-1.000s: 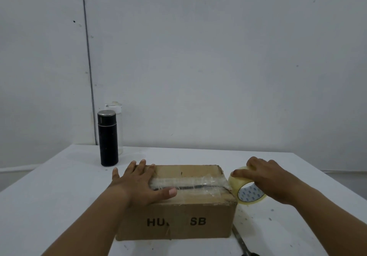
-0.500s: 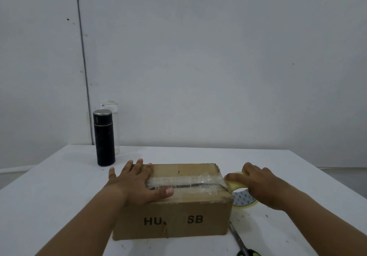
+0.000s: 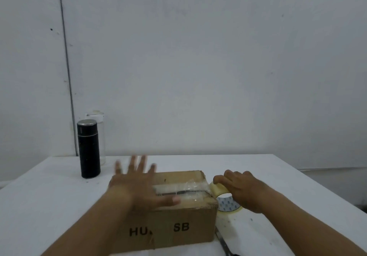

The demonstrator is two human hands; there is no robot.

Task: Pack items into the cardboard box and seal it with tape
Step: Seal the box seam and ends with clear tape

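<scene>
Pulling the tape roll point(image 3: 226, 202) gripped in my right fingers point(image 3: 228, 176), with my left fingers point(image 3: 143, 163) spread open over the cardboard box point(image 3: 178, 224), could drag it sideways.

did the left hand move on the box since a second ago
Yes. The left hand, blurred, has shifted right along the cardboard box top toward the tape roll, fingers now spread past its far edge.
</scene>
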